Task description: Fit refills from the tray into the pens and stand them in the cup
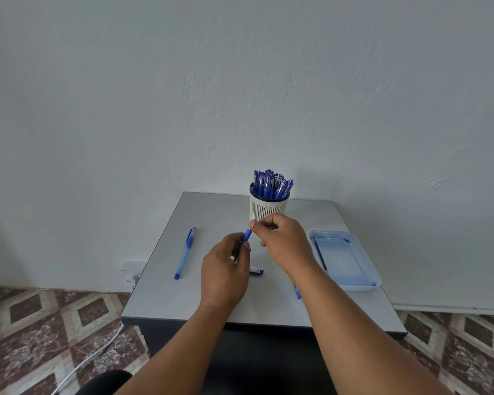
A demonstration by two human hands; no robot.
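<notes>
Pale plaster wall fills most of my view, with a small grey table (211, 295) pushed against it over patterned floor tiles. At the table's back edge stands the slotted white cup (268, 208), already crowded with capped blue pens (271, 183), so I judge most of the work done.

Just in front of the cup, my left hand (226, 269) curls around the lower barrel of the blue pen (247, 235) being worked on, and my right hand (283, 240) pinches its upper tip between thumb and forefinger, apparently twisting or seating the end. Whether the refill is already inside I cannot tell; the hands hide it.

Nearer to me than the cup, under the hands, lies a loose pen cap (256, 271). Well left of the cup rests another capped pen (185, 253), lying flat and not yet stood up. Right of the cup sits the clear blue tray (354, 285), holding at least one dark refill (320, 255); a small blue piece (297, 292) lies between tray and forearm.

What seems left: close this pen, cap it, stand it, then handle the flat one.
</notes>
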